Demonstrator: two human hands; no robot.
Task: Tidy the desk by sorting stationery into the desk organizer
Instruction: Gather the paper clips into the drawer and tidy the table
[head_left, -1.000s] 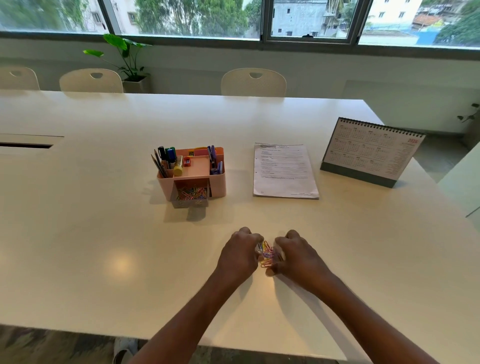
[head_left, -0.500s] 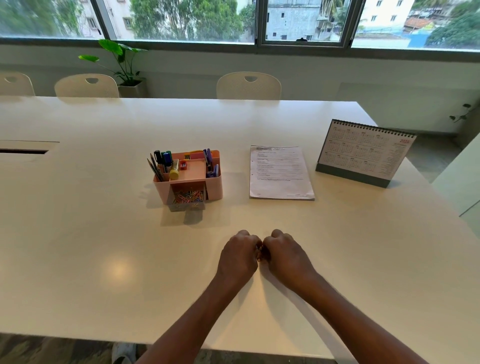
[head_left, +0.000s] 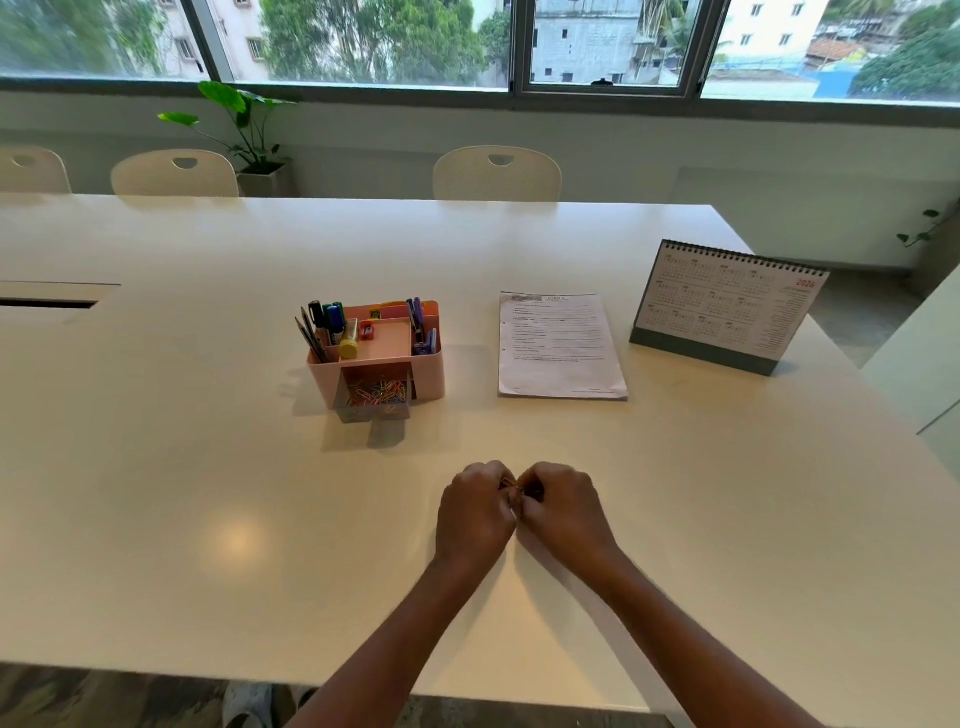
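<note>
Though the pink plastic organizer (head_left: 429, 371) is stocked, loose coloured paper clips (head_left: 511, 485) are pinched in curled fingers of the left hand (head_left: 475, 514) and right hand (head_left: 563, 514).

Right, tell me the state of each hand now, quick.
Left hand: closed, fingers curled round the paper clips.
Right hand: closed, gripping the same paper clips from the other side.

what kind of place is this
Probably an office meeting room: a long white table with matching chairs along the far side, a desk calendar, and a printed form beside a desk organizer.
</note>
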